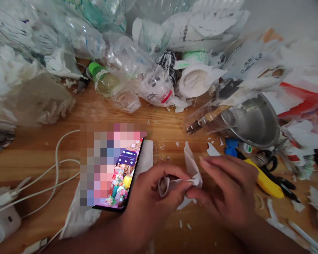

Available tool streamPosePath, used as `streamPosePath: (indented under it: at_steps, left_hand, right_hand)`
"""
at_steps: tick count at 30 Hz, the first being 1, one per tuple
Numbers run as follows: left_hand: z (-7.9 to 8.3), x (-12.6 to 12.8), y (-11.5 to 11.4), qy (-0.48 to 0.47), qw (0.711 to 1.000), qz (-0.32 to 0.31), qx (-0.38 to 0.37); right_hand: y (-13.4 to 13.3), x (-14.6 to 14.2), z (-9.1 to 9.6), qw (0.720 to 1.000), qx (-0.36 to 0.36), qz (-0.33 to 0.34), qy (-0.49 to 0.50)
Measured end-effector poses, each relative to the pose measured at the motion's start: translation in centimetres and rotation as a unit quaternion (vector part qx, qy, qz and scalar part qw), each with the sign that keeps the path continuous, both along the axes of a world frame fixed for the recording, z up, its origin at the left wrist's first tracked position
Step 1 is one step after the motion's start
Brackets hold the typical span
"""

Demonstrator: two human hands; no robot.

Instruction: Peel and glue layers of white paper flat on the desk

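Both hands meet over a small piece of white plastic or paper [191, 165] low in the middle of the wooden table [164, 130]. My left hand [151, 197] pinches its curled lower end between thumb and fingers. My right hand [225, 187] grips the other side with its fingertips, the upper flap of the piece sticking up between the hands. A phone [122, 173] with a lit screen lies on white paper just left of my left hand.
Crushed clear plastic bottles [137, 77] and white scraps pile along the back. A metal pot [251, 120] with a brush sits at right, above yellow-handled scissors [267, 180]. White cables [55, 165] and a charger [2, 218] lie at left. Small white offcuts dot the wood.
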State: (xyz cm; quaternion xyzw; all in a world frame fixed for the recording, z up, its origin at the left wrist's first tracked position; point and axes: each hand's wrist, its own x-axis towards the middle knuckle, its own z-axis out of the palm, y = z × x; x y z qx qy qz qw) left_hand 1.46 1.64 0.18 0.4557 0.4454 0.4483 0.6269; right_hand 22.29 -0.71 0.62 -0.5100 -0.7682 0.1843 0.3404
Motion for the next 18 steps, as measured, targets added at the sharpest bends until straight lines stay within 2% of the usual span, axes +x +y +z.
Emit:
streamPosePath:
  at_steps: [2, 3, 7, 9, 12, 18]
  left_hand:
    - [0.1, 0.0, -0.3, 0.001, 0.999, 0.001, 0.04]
    - [0.1, 0.0, -0.4, 0.001, 0.998, -0.001, 0.064]
    - [0.3, -0.1, -0.7, 0.027, 0.985, -0.006, 0.172]
    - [0.2, 0.0, -0.6, 0.049, 0.979, -0.002, 0.2]
    - [-0.1, 0.0, -0.3, 0.062, 0.977, -0.002, 0.203]
    - [-0.6, 0.1, -0.3, 0.048, 0.987, -0.007, 0.151]
  right_hand:
    - [1.4, -0.8, -0.1, 0.992, 0.093, 0.02, -0.085]
    - [1.9, -1.1, -0.1, 0.987, 0.111, 0.034, -0.11]
    - [2.6, -1.5, -0.2, 0.989, 0.102, 0.053, -0.093]
    - [2.4, -1.5, -0.2, 0.99, 0.108, 0.052, -0.078]
    - [2.5, -1.6, -0.4, 0.992, 0.098, 0.072, -0.046]
    - [3.3, -1.8, -1.1, 0.984, 0.014, 0.149, 0.092]
